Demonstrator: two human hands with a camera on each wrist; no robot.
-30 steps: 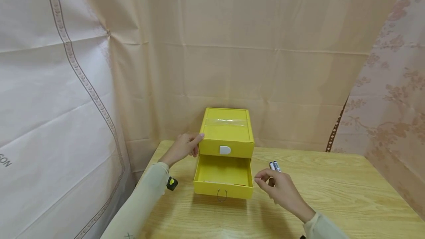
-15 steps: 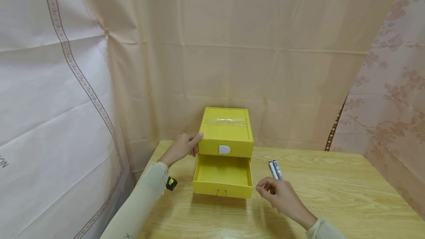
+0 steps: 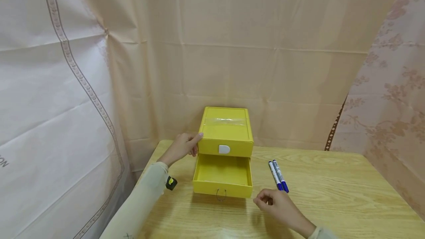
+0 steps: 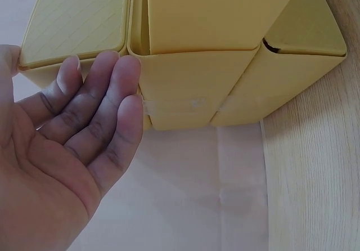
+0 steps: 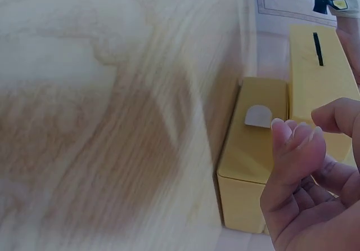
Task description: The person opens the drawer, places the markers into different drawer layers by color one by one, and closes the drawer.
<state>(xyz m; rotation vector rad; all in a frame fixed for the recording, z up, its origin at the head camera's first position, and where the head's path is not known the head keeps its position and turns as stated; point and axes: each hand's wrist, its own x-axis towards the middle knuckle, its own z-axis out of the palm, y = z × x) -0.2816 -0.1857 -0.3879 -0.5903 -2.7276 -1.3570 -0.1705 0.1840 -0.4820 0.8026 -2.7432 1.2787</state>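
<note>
A yellow box with two drawers (image 3: 226, 132) stands on the table, clear tape across its top and a white tab (image 3: 224, 149) on the upper front. Its lower drawer (image 3: 222, 189) is pulled out, with a thin wire handle. My left hand (image 3: 182, 146) rests on the left front corner, thumb over the top edge. In the left wrist view its bent fingers (image 4: 126, 74) lie along the box's side. My right hand (image 3: 279, 205), fingers loosely curled around nothing, hovers right of the drawer's front. Close above it lie two whiteboard markers with blue caps (image 3: 279, 176).
The wooden table (image 3: 338, 191) reaches back to a beige curtain (image 3: 219, 47). Pale cloths hang on the left (image 3: 59, 121) and right (image 3: 395, 84). A small black device (image 3: 171, 183) sits at my left wrist.
My right hand has drawn back toward me from beside the drawer, uncovering the markers. A thin pale strip inside the drawer's front has gone from sight. My left hand stays put.
</note>
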